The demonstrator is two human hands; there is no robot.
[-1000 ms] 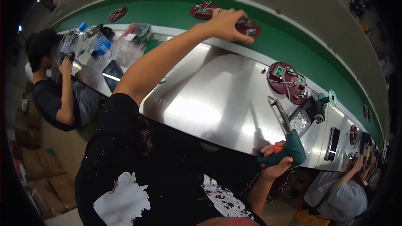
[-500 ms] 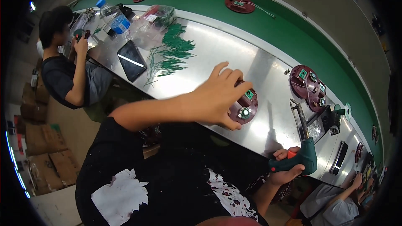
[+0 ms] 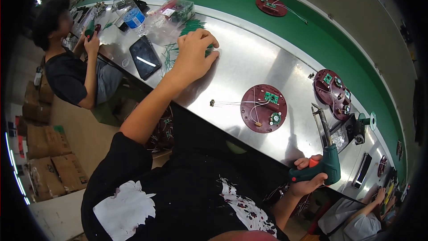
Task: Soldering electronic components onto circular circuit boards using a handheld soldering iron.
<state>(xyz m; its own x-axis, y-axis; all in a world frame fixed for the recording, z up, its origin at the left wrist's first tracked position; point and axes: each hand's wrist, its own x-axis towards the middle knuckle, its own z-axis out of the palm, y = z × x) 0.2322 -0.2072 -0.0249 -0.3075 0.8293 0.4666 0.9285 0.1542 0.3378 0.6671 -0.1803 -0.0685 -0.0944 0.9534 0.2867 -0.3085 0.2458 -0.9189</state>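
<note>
Your left hand (image 3: 192,56), loosely bent, thumb and forefinger apart, gripping nothing visible, overlies the green wire pieces (image 3: 191,27); it is the nearer hand, and they splay beyond its knuckles and to its left. Rightward and closer to you, the maroon disc (image 3: 248,118) lies flat, white leads (image 3: 227,103) trailing left. Your right hand (image 3: 308,186) grasps the soldering gun (image 3: 329,164), barrel pointing away from you. Bare metal bench (image 3: 234,60) separates left hand and disc; a phone (image 3: 145,57) bounds the left.
</note>
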